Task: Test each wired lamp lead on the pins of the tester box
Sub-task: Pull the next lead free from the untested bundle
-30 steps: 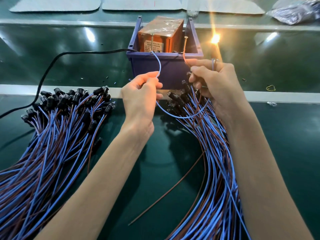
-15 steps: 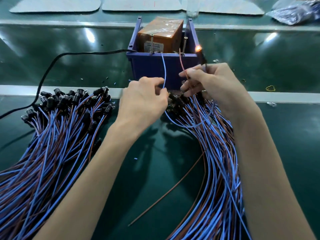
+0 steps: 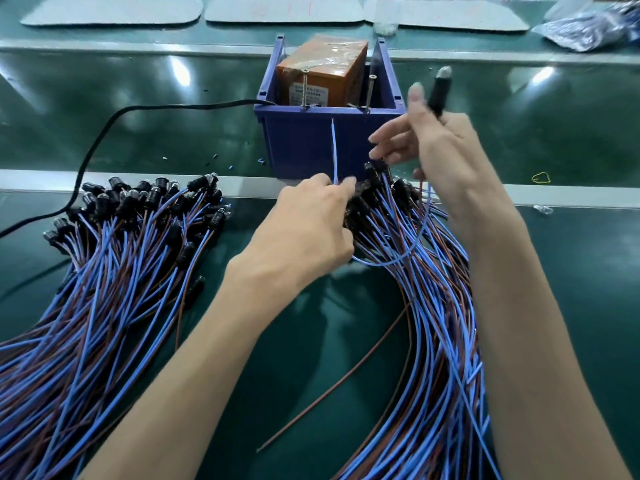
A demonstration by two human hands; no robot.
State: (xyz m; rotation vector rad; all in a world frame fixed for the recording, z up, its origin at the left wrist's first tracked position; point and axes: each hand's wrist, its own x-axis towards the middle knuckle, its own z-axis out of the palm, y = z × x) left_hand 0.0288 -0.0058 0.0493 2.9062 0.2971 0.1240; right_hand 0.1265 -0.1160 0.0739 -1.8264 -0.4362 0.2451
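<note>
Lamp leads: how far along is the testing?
Likely done: the fanned pile of blue-and-brown wired lamp leads on the left. In hand: right hand holds unlit black lamp, left hand pinches a blue wire end, short of the screw pins of the orange tester box. Left: the lead bundle under both hands.

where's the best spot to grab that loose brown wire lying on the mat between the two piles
Pinch the brown wire near its middle, coming straight down from above with fingers on either side. There it lies flat and alone on the green mat. Its upper end runs into the right bundle, where neighbouring leads would likely get caught too.
</note>
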